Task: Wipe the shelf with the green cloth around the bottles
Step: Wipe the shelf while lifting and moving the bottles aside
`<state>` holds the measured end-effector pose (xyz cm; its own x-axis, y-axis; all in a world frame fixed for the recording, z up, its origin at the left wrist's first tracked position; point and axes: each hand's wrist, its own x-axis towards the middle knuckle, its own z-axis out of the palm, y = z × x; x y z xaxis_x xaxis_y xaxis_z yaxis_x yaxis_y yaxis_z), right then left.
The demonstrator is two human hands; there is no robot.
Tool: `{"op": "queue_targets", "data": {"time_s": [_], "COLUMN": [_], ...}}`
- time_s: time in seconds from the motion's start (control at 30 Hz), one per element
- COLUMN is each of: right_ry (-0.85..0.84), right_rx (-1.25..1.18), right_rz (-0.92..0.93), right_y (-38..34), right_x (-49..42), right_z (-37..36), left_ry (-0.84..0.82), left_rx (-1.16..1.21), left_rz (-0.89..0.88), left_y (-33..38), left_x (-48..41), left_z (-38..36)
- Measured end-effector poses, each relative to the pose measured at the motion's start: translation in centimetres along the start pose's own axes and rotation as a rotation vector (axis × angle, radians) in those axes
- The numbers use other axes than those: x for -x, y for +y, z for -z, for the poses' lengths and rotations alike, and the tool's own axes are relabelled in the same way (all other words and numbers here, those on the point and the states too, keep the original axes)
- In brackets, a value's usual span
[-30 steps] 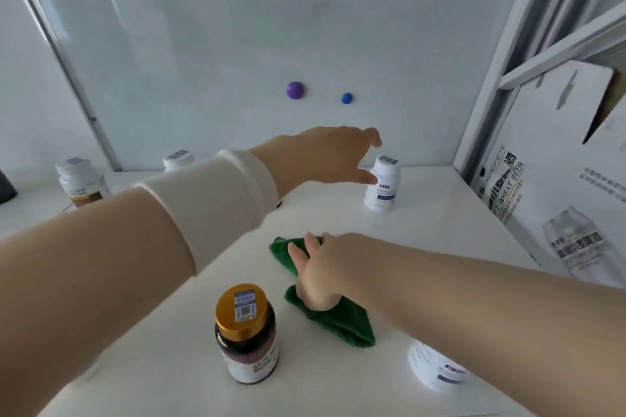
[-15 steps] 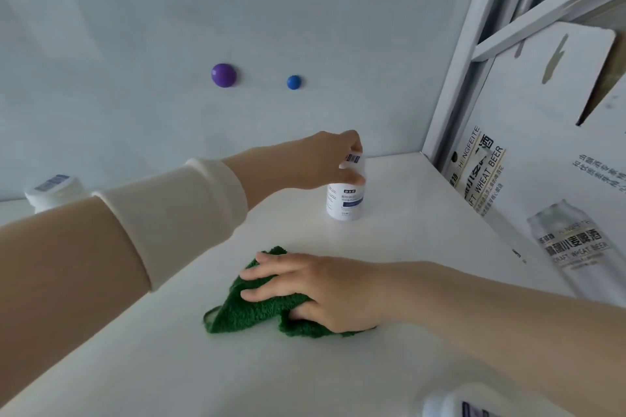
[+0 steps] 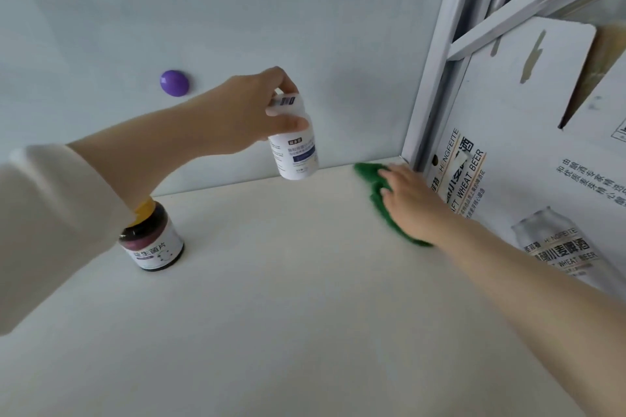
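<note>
Left hand (image 3: 252, 112) gripping the white bottle (image 3: 294, 142) near its cap, lifted clear of the shelf (image 3: 305, 298) and tilted. Right hand (image 3: 411, 205) pressed flat on the green cloth (image 3: 379, 193) in the far right corner, beside the frame post (image 3: 430, 78). Dark jar (image 3: 152, 240) upright at left, under the left sleeve (image 3: 44, 230)

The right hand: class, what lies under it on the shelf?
The green cloth lies under the right hand, pressed on the white shelf near the back right corner. The cloth's middle and the shelf beneath are covered.
</note>
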<state>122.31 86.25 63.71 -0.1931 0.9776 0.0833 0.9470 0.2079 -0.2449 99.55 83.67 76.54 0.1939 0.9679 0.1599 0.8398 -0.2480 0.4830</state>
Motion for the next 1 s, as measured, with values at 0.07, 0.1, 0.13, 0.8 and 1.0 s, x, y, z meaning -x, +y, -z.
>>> {"op": "queue_targets", "data": {"time_s": [0.07, 0.1, 0.13, 0.8, 1.0], "right_ry": [0.015, 0.015, 0.014, 0.029, -0.127], "right_rx": [-0.010, 0.018, 0.075, 0.020, -0.102], "right_rz": [-0.181, -0.259, -0.307, -0.151, 0.258], "right_y": [1.5, 1.5, 1.2, 1.7, -8.5], "right_x": [0.1, 0.2, 0.4, -2.3, -0.6], "right_z": [0.0, -0.4, -0.9, -0.9, -2.8], "left_ry": [-0.016, -0.025, -0.034, 0.011, 0.035], "left_rx": [-0.034, -0.053, -0.072, -0.127, -0.152], "left_rz": [0.005, 0.005, 0.003, 0.015, 0.029], "left_y": [-0.2, -0.3, -0.4, 0.3, 0.3], "left_x": [0.2, 0.3, 0.4, 1.6, 2.7], "left_z": [-0.2, -0.4, -0.6, 0.2, 1.2]}}
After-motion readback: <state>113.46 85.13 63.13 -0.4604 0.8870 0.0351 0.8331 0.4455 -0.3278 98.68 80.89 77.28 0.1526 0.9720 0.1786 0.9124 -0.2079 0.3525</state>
